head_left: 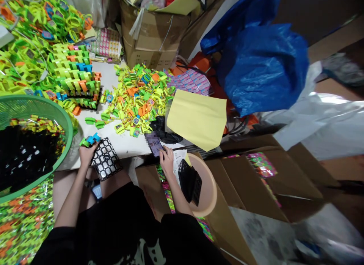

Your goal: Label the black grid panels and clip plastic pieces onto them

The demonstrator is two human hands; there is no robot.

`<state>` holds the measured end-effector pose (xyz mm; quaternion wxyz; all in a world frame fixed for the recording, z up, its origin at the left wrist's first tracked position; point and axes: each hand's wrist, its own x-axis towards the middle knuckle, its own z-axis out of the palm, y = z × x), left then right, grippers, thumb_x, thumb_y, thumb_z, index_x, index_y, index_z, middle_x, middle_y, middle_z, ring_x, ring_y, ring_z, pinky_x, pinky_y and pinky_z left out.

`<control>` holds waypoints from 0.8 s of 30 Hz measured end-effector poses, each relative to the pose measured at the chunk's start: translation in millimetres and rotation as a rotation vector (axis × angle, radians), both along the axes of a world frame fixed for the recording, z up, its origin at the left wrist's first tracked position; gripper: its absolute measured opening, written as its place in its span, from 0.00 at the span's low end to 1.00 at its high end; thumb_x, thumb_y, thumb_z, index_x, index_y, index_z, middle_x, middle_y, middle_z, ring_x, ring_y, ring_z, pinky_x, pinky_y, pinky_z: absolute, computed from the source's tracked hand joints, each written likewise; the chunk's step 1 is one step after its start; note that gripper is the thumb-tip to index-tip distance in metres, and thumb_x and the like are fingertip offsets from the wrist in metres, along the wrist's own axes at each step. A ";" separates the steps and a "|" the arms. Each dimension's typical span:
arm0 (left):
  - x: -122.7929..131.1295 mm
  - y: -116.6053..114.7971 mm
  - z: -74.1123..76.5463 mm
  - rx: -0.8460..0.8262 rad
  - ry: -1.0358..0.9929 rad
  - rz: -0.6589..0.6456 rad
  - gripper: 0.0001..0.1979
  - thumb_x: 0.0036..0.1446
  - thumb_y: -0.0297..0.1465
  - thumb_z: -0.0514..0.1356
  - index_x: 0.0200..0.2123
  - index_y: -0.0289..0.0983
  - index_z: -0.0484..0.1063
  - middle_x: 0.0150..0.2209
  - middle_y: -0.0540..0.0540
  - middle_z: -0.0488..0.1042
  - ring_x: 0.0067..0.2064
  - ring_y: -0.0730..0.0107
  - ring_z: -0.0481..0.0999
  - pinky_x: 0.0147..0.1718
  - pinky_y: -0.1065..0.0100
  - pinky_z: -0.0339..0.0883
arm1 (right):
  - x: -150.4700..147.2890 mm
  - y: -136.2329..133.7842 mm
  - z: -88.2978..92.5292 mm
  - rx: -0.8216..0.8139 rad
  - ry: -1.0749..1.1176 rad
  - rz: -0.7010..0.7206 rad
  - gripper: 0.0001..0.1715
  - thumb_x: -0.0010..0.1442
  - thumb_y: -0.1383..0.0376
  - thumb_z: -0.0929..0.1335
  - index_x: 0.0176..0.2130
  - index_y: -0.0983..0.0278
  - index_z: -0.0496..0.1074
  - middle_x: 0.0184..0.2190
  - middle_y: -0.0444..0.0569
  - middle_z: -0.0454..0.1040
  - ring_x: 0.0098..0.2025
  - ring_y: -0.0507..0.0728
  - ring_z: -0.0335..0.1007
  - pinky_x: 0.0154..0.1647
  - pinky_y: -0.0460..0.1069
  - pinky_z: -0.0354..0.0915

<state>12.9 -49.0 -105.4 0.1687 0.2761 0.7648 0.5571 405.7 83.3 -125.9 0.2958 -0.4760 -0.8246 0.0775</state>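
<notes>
My left hand [87, 153] is closed around a few small plastic toy watches [91, 139], green and blue, at the table's front edge. A black plastic grid tray [106, 158] with square openings lies tilted beside that hand, over my lap. My right hand [167, 158] touches the lower end of a phone [155, 144] with its fingertips; its fingers look partly stretched. The phone's screen is lit, and its upper end is blurred out. A loose heap of yellow, green and orange toy watches [139, 98] covers the table beyond the hands.
A green basket [68, 124] with black pieces stands at left. Behind it are stacked filled trays [75, 73] and a larger watch heap [28, 37]. Yellow card [197, 119] lies right of the phone. A round tub [210, 196] holds black trays [189, 181]; cardboard boxes [241, 181] stand at right.
</notes>
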 end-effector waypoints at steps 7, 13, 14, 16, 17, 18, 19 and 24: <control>1.0 0.4 4.1 0.007 0.005 0.003 0.19 0.43 0.42 0.67 0.31 0.32 0.74 0.28 0.47 0.75 0.29 0.71 0.72 0.31 0.71 0.69 | -6.8 -0.2 0.0 -0.104 -0.070 0.031 0.27 0.68 0.57 0.57 0.61 0.63 0.61 0.65 0.58 0.55 0.67 0.62 0.48 0.66 0.67 0.50; -0.5 0.2 -1.9 -0.012 0.004 0.020 0.18 0.43 0.42 0.66 0.30 0.32 0.74 0.27 0.48 0.74 0.28 0.72 0.70 0.30 0.71 0.68 | -2.0 -5.7 -3.7 0.012 0.025 -0.034 0.20 0.69 0.61 0.56 0.48 0.64 0.72 0.56 0.58 0.67 0.61 0.60 0.59 0.66 0.66 0.49; -0.4 0.1 -1.6 -0.016 0.007 0.019 0.18 0.43 0.42 0.66 0.29 0.32 0.74 0.27 0.48 0.74 0.28 0.72 0.70 0.30 0.71 0.68 | -0.8 -6.2 -4.9 0.018 0.025 -0.031 0.20 0.69 0.61 0.57 0.47 0.64 0.73 0.55 0.58 0.68 0.61 0.60 0.59 0.66 0.66 0.50; 0.4 0.1 0.9 -0.014 0.010 0.013 0.18 0.43 0.43 0.66 0.29 0.32 0.74 0.27 0.48 0.74 0.28 0.72 0.70 0.31 0.71 0.68 | 0.3 -6.0 -6.9 0.016 0.025 -0.026 0.19 0.69 0.61 0.57 0.47 0.64 0.73 0.55 0.58 0.68 0.61 0.60 0.59 0.66 0.66 0.51; 1.0 0.2 2.7 -0.009 0.010 0.010 0.18 0.43 0.43 0.66 0.29 0.32 0.74 0.27 0.48 0.74 0.28 0.72 0.70 0.31 0.71 0.68 | 0.3 -5.3 -7.6 0.010 0.024 -0.024 0.20 0.69 0.61 0.57 0.47 0.64 0.73 0.56 0.58 0.67 0.61 0.60 0.59 0.66 0.65 0.51; 1.6 0.3 4.5 -0.001 0.009 0.006 0.18 0.43 0.43 0.66 0.29 0.32 0.74 0.27 0.48 0.75 0.28 0.72 0.70 0.31 0.71 0.68 | -0.2 -4.4 -8.1 0.002 0.023 -0.021 0.20 0.69 0.61 0.57 0.48 0.64 0.73 0.56 0.58 0.67 0.62 0.60 0.58 0.66 0.65 0.51; 2.2 0.4 6.1 0.010 0.007 0.002 0.18 0.43 0.43 0.66 0.29 0.32 0.74 0.28 0.47 0.75 0.29 0.72 0.71 0.31 0.71 0.69 | -1.0 -3.2 -8.2 -0.008 0.020 -0.015 0.21 0.69 0.60 0.57 0.49 0.64 0.73 0.57 0.59 0.66 0.62 0.60 0.58 0.66 0.65 0.51; 2.2 0.5 6.3 0.016 0.001 0.004 0.19 0.43 0.43 0.66 0.30 0.32 0.74 0.28 0.48 0.75 0.29 0.72 0.71 0.31 0.72 0.68 | -5.2 0.5 -6.4 -0.056 -0.008 0.035 0.23 0.68 0.59 0.57 0.56 0.63 0.68 0.63 0.58 0.59 0.66 0.61 0.52 0.66 0.66 0.50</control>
